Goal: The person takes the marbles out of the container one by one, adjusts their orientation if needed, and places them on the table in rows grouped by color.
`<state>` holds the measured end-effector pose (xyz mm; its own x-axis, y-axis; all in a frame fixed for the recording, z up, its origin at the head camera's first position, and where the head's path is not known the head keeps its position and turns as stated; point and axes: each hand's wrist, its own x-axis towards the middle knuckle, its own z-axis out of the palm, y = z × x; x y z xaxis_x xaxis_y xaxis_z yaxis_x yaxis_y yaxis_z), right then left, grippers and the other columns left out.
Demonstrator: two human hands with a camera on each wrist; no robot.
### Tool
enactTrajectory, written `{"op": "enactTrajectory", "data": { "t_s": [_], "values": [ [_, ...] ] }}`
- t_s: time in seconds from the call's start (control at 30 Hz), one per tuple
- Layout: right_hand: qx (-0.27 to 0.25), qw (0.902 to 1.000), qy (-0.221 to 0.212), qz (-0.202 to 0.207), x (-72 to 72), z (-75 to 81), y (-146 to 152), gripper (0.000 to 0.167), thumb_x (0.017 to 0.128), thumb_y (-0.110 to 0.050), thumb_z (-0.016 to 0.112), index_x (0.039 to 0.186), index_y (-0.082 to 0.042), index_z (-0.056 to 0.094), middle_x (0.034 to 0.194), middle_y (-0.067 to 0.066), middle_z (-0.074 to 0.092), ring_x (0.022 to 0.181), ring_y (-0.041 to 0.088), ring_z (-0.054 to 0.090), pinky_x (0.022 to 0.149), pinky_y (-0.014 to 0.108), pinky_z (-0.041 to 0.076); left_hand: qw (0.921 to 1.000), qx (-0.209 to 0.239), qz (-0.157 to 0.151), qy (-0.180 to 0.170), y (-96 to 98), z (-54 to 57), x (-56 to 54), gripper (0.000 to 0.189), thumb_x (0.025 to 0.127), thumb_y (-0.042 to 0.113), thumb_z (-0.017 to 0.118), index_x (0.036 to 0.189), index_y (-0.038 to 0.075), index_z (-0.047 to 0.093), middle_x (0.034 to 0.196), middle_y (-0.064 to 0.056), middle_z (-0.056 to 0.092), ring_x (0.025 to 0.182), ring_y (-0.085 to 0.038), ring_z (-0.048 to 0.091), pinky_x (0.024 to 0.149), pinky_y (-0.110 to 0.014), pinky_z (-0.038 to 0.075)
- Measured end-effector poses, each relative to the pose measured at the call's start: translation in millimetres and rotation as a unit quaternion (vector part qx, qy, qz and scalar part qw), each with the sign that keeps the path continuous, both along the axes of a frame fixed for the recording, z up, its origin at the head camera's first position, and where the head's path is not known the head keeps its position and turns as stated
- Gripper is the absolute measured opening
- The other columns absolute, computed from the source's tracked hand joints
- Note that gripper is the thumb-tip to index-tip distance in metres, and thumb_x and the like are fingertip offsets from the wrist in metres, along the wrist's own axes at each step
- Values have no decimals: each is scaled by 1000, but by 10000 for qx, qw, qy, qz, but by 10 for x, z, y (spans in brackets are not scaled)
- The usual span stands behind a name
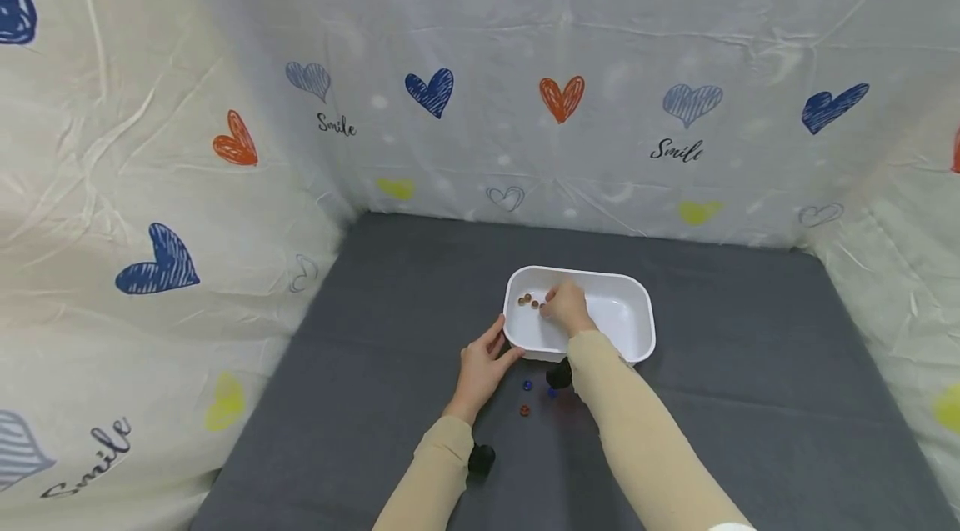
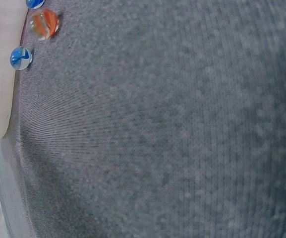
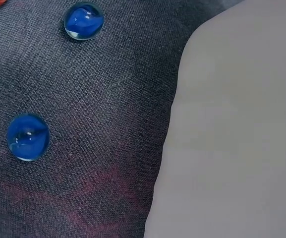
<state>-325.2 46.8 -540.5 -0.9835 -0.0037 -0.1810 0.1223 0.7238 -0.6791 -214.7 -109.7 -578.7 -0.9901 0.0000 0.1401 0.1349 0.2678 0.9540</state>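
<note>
A white plastic tray (image 1: 637, 339) rests on the dark cloth. My left hand (image 1: 477, 374) holds its near left corner, thumb along the front rim and fingers at the left side. Inside the tray, my right hand (image 1: 570, 308) reaches down with bunched fingertips and pinches a small amber marble (image 1: 542, 310). Several more amber marbles (image 1: 527, 298) lie just left of those fingertips. In front of the tray, under the right forearm, are two blue marbles (image 1: 528, 385) and one orange marble (image 1: 525, 411). Neither wrist view shows the fingers at work.
The dark grey cloth (image 1: 375, 331) covers the table. White curtains (image 1: 480, 156) printed with hearts stand at the back and both sides. A black wrist camera (image 1: 482, 460) sits by the left wrist, another (image 1: 558, 375) by the right, close over the blue marbles.
</note>
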Motion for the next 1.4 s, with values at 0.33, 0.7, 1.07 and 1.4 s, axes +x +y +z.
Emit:
{"op": "enactTrajectory", "data": {
  "t_s": [0.33,0.7,1.07,1.4],
  "values": [
    [313,9993,179,140,19,-22,-39,10,72,-2,75,80,1,71,78,9,65,87,32,56,79,39,50,9999,-100,-14,20,-11,3,1,70,79,16,74,139,1,40,141,-12,37,122,-20,43,91,-18,44],
    [9,9979,486,431,-202,-410,99,6,70,-5,77,73,-6,73,75,5,67,80,26,58,72,33,51,9999,-107,-30,-1,14,6,18,70,80,16,74,139,1,39,141,-12,37,121,-21,44,91,-18,44],
    [-973,9950,83,-184,129,-154,151,14,73,-6,76,86,-1,75,88,8,69,85,23,56,77,31,46,9999,-145,-5,-50,2,18,-2,70,79,16,74,139,1,40,141,-12,37,121,-21,44,91,-20,45],
    [-2224,9718,125,-769,283,-60,293,22,78,-14,75,96,-2,73,95,9,69,91,23,60,82,36,49,9998,-178,3,3,2,27,-11,69,80,17,73,139,1,39,141,-11,37,121,-22,44,91,-18,44]
  ]
}}
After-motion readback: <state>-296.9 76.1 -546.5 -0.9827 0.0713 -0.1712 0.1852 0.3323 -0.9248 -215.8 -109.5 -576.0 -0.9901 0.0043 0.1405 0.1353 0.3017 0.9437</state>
